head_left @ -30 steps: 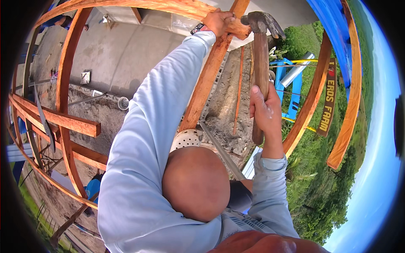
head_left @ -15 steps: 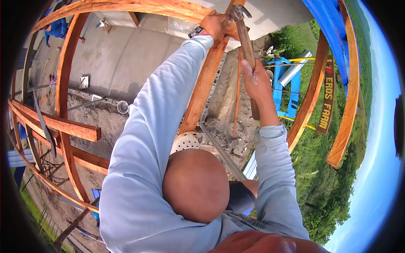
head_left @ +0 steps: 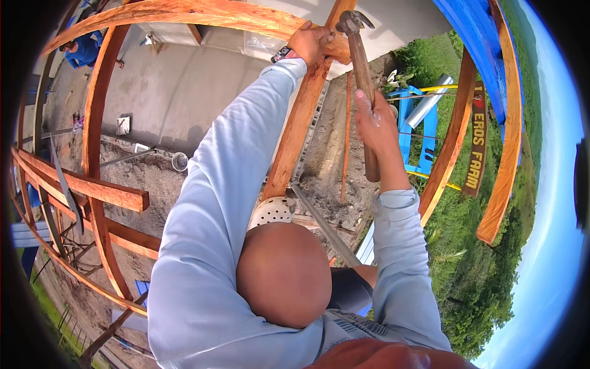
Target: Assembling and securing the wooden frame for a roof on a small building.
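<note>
My right hand is wrapped around the wooden handle of a claw hammer, held upright with its metal head at the top. The hammer head is just right of my left hand, beside a timber joint. There a long curved-looking wooden beam meets a slanting wooden post. My left hand rests on the beam's end with fingers curled and pressed together. Whatever is between those fingertips, if anything, is too small to make out. A watch is on my left wrist.
More timber framing stands at left, with a handsaw hanging on it. Blue sheeting and rafters are at right, near a signboard. A person in blue is at far left. A white perforated shoe shows below.
The hammer and my right hand have shifted slightly down and to the right. My left hand stays at the joint. The person in blue at far left has shifted posture.
</note>
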{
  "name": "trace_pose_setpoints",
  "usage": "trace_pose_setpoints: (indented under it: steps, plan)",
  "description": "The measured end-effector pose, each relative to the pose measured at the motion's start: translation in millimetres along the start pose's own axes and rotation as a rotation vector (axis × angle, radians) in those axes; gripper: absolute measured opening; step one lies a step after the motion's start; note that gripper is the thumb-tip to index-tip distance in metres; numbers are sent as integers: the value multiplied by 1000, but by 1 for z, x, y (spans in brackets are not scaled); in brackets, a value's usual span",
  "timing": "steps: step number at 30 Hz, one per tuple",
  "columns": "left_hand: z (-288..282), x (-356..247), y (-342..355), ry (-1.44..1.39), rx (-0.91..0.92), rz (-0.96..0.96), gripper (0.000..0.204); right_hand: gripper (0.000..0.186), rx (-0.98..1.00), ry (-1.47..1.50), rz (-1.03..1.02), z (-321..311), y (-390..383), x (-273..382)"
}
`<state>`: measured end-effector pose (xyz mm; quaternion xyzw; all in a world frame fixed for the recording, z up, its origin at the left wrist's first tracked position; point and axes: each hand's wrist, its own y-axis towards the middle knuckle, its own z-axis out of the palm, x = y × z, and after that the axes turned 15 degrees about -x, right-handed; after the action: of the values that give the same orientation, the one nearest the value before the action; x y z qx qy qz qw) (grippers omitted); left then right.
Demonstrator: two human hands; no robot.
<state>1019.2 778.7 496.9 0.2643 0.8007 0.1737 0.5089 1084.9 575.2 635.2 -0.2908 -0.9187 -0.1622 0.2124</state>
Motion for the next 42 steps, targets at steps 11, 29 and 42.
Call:
trace_pose_setpoints:
  steps: [11, 29, 42]
  plan:
    - [-76, 34, 52, 772, 282, 140, 47, 38, 116, 427, 375, -62, -39, 28]
    - [-77, 37, 47, 791, 250, 146, 41, 51, 217, 211, 118, -45, -15, 19]
    - [-71, 53, 38, 798, 236, 140, 43, 43, 132, 132, 37, 1, 17, -26]
